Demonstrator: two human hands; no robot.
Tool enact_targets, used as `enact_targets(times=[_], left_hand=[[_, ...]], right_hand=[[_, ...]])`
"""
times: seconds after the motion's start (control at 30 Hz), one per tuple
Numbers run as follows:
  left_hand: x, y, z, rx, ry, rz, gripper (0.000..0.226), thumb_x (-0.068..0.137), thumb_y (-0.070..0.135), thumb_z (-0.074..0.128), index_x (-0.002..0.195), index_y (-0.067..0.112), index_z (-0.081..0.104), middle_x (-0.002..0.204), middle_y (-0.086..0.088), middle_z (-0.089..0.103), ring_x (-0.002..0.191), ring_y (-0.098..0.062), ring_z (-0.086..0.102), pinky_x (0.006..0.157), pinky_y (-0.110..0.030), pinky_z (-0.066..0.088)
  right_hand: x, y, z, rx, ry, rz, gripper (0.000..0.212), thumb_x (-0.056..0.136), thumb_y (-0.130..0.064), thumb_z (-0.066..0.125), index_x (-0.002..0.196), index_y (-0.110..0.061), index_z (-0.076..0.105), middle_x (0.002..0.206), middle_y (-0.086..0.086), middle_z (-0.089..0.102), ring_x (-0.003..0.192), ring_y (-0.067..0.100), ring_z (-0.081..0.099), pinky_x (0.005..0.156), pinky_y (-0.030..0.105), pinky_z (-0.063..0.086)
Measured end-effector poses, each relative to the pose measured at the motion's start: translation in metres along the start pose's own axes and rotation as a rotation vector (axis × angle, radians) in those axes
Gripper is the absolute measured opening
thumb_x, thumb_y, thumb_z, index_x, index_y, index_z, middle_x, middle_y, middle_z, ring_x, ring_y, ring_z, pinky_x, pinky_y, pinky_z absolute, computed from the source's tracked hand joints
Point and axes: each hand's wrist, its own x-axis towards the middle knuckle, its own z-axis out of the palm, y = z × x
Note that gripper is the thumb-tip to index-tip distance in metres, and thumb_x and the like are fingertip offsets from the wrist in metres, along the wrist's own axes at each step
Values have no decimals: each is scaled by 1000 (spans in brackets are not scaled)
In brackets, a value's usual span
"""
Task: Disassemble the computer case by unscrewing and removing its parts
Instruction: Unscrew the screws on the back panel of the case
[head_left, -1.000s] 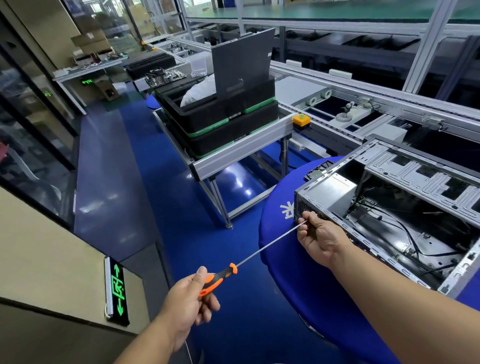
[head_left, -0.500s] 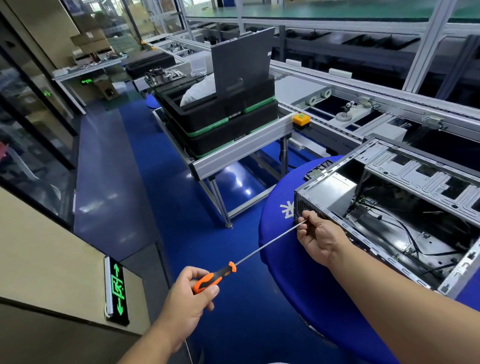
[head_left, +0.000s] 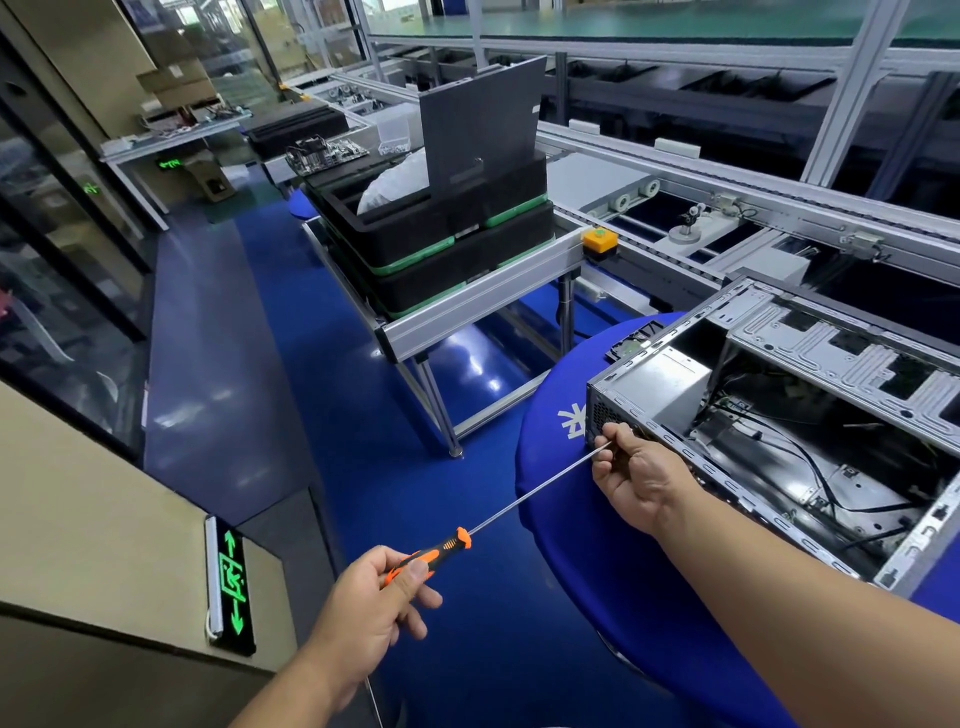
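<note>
An open grey metal computer case (head_left: 810, 358) lies on a round blue-covered table (head_left: 587, 566) at the right, with black cables and a silver power supply (head_left: 670, 376) inside. My left hand (head_left: 371, 608) grips the orange-and-black handle of a long screwdriver (head_left: 519, 506). Its thin shaft runs up and right to the case's near left corner. My right hand (head_left: 636, 480) pinches the shaft near its tip, against the case's rear face; the tip itself is hidden by my fingers.
Behind the table, an aluminium conveyor stand (head_left: 483, 301) carries stacked black trays (head_left: 441, 249) with an upright dark panel (head_left: 483, 124). A yellow button box (head_left: 600, 241) sits on the rail. A green exit sign (head_left: 231, 584) glows low on the left wall. Blue floor lies between.
My left hand has shifted its fingers on the screwdriver handle, which has turned slightly. My right hand and the case have stayed put.
</note>
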Motion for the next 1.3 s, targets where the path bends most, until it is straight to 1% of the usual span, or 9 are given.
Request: enact_targets(times=[0.13,0.3,0.5,0.63,0.7,0.8,0.87,1.03,1.3], left_hand=[[0,1,0,-25,-18,-33,56,97,60,56,111,6,62,91,-18,79,63,-27,67,49,-25,40],[0,2,3,-60,-25,-63,75,94,71,45,108,-1,63,84,-24,76,58,-27,65,46,-25,36],[0,5,1,-91,-21,-112,83,96,76,39,97,-2,66,80,-28,74,57,-28,63,46,-26,40],[0,7,3,-162,-17,-57,65,96,71,49,113,13,72,87,-21,75,62,-23,61,49,-26,42],[-1,9,4,-172,-10,-9,50,91,68,67,112,23,72,89,-15,74,64,-21,60,51,-26,44],[0,8,4,-104,50,34,34,83,38,82,114,34,69,101,-4,72,72,-22,66,58,-29,49],[2,5,2,-47,88,48,39,88,16,81,117,37,66,107,0,70,80,-23,70,63,-31,53],[2,3,1,-7,157,58,38,89,0,77,114,26,68,107,-5,71,78,-23,71,65,-31,55],[2,1,0,8,158,51,16,94,6,76,106,17,71,94,-10,75,72,-26,73,59,-30,54]], right_hand=[[-2,0,2,-4,4,0,31,111,-23,41,91,-9,60,73,5,55,56,9,42,46,17,42],[-4,-1,2,-5,9,2,30,111,-23,41,92,-9,60,72,4,54,56,9,41,47,16,41],[-5,-1,4,-3,11,4,29,111,-22,41,92,-9,59,73,5,53,57,9,40,46,16,41],[-6,0,6,-9,16,-2,28,110,-22,42,92,-9,59,74,4,53,58,9,39,46,16,40],[-7,0,5,-11,20,-6,28,111,-22,42,92,-9,59,73,4,52,58,9,39,46,15,40],[-7,0,6,-10,30,-8,30,111,-24,41,93,-9,59,74,5,52,59,9,39,46,16,40],[-8,0,7,-8,39,-10,30,111,-25,41,93,-9,59,75,5,52,60,10,39,46,16,41],[-9,0,7,-6,39,-8,30,111,-25,41,93,-8,59,77,5,52,60,10,39,46,16,42],[-11,-1,6,-6,34,-6,29,110,-24,42,92,-9,59,76,5,52,60,9,38,45,15,41]])
